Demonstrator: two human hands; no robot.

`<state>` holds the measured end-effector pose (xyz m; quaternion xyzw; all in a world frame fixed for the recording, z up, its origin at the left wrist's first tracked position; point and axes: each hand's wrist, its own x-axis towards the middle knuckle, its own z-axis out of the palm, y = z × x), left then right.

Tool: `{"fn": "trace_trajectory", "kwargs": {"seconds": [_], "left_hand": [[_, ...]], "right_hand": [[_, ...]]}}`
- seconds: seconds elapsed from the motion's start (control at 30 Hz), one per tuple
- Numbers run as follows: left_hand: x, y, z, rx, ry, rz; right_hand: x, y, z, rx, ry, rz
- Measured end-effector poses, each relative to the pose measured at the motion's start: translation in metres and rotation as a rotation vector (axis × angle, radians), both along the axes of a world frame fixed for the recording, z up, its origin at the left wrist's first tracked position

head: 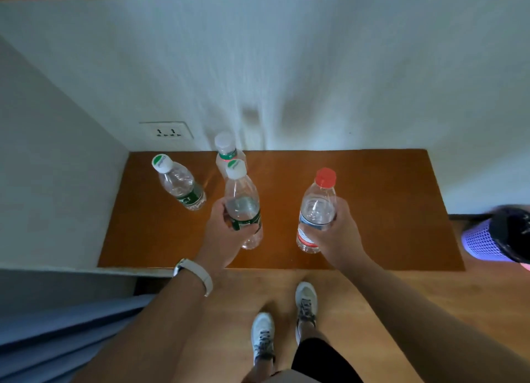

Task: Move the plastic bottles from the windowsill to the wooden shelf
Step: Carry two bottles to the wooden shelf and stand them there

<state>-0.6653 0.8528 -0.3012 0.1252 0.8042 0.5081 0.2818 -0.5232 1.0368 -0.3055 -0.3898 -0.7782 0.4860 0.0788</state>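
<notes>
My left hand (222, 233) grips a clear bottle with a white cap and green label (242, 193), upright over the wooden shelf (387, 210). My right hand (341, 233) holds a clear bottle with a red cap and a blue and red label (317, 207), upright to the right of it. Whether either bottle's base touches the wood I cannot tell. Two more white-capped bottles stand on the shelf: one at the left (179, 183), one at the back by the wall (228, 153), partly hidden behind the bottle in my left hand.
White walls close the shelf at the back and left, with a wall socket (167, 130) above the left bottle. A purple mesh bin with a dark bag (496, 235) stands at the right. My feet in white shoes (284, 322) are on the wooden floor. Blue fabric lies lower left.
</notes>
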Motion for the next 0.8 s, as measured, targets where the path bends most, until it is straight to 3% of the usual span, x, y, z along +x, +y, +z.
{"fn": "trace_trajectory", "kwargs": {"seconds": [0.33, 0.8], "left_hand": [[0.019, 0.027, -0.037, 0.004, 0.037, 0.030], [0.017, 0.031, -0.060, -0.034, 0.094, -0.089]], "right_hand": [[-0.005, 0.018, -0.031, 0.017, 0.020, 0.018], [0.018, 0.016, -0.043, 0.009, 0.057, 0.112]]}}
